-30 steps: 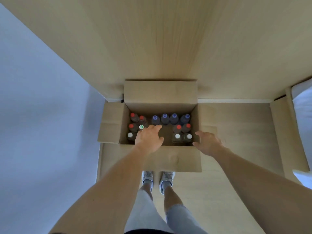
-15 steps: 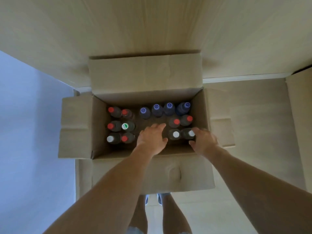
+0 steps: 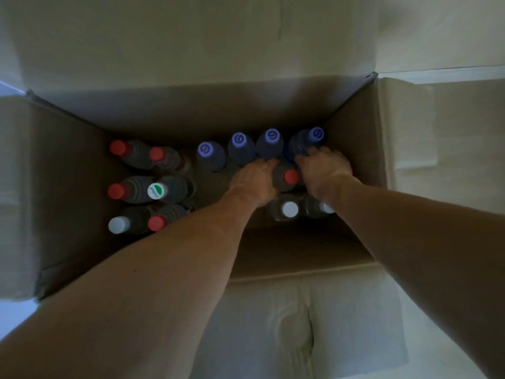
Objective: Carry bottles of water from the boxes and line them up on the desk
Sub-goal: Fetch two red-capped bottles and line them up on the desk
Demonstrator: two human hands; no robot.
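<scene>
1. Bottles stand upright in an open cardboard box (image 3: 82,165), both arms reaching down into it.
2. Left hand (image 3: 252,181) lies against the third blue-capped bottle (image 3: 270,144) in the far row, fingers curled at its side; whether they grip it I cannot tell.
3. Right hand (image 3: 323,170) reaches the far-right blue-capped bottle (image 3: 306,140), fingers bent over its shoulder; the grip is unclear.
4. Between the hands stands a red-capped bottle (image 3: 289,177).
5. Red, white and green-marked caps cluster at the left.

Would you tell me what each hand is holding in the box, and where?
Cannot tell: left hand and right hand reach the blue-capped bottles, fingertips hidden.
</scene>
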